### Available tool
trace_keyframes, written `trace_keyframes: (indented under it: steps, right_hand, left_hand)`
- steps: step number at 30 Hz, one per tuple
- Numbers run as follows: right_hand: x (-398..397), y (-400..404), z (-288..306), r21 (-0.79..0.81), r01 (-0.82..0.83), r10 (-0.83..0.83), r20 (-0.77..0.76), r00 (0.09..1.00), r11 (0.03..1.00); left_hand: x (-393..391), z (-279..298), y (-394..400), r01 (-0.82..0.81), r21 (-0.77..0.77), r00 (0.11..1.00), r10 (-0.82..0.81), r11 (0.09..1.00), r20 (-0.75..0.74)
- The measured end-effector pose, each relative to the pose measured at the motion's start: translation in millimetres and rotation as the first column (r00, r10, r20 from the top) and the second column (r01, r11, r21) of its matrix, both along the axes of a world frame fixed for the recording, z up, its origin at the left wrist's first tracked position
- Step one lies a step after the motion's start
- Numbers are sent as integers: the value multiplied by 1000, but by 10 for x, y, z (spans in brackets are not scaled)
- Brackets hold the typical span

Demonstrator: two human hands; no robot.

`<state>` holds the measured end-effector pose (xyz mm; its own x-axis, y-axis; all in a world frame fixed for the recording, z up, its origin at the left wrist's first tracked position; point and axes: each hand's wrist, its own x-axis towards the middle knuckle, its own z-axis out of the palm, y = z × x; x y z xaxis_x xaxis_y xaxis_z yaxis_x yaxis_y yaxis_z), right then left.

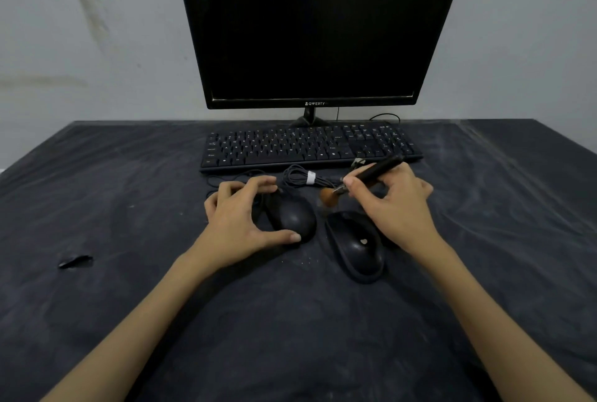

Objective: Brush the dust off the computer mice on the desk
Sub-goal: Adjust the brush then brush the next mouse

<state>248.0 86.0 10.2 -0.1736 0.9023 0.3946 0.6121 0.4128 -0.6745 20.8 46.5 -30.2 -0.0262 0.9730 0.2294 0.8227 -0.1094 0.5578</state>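
Two black computer mice lie on the dark desk cover in front of the keyboard. My left hand [240, 220] grips the left mouse [292, 217] from its left side, thumb at its near end, fingers at its far end. The right mouse [357, 245] lies beside it, partly under my right hand [395, 207]. That hand holds a black-handled brush [374, 172] like a pen. Its orange-brown bristles [328, 197] hang blurred between the far ends of the two mice, just off the left one.
A black keyboard [307, 146] lies behind the mice, with a dark monitor [316, 29] behind it against the wall. A bundled mouse cable [303, 177] lies between keyboard and mice. A small black scrap [75, 261] lies at the left. The desk cover [129, 272] looks dusty.
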Motion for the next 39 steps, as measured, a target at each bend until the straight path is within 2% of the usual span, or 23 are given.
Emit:
trace_keyframes:
  steps: [5, 11, 15, 18, 21, 25, 28, 31, 33, 36, 39]
  right_hand:
    - [-1, -9, -7, -38, -33, 31, -70, 997, 999]
    - [-58, -80, -29, -43, -65, 55, -199, 979, 997]
    - [-16, -143, -99, -80, -161, 129, -314, 941, 984]
    - [-38, -208, -122, -71, -212, 173, -358, 917, 975]
    - [-124, -297, -167, -28, -175, 164, -222, 961, 984]
    - [-165, -407, -207, -6, -260, 258, -95, 961, 966]
    - [-99, -354, -188, -77, -377, 366, -126, 922, 923]
    - [-82, -336, -220, -95, -401, 374, -221, 901, 911]
    - [-120, -336, -260, -51, -337, 330, -119, 937, 940]
    - [-149, -325, -213, 120, -181, 179, 21, 984, 976]
    - [-122, -307, -198, 165, -88, 92, -13, 996, 982]
  left_hand:
    - [53, 74, 26, 25, -120, 1000, -25, 992, 8]
    - [72, 138, -5, 104, -174, 994, -108, 979, -11]
    - [-21, 186, -184, 203, -234, 979, -199, 951, 41]
    - [-63, 153, -268, 196, -219, 981, -191, 956, 44]
    - [-58, 135, -282, 181, -211, 983, -175, 961, 49]
    - [-58, 120, -294, 163, -192, 986, -158, 968, 45]
    - [-55, 120, -297, 159, -191, 987, -154, 969, 45]
    - [-55, 120, -294, 157, -182, 988, -153, 971, 34]
    - [-57, 116, -292, 153, -176, 988, -151, 972, 27]
    - [-57, 116, -288, 151, -169, 988, -150, 974, 22]
    - [-59, 113, -299, 153, -168, 988, -149, 974, 36]
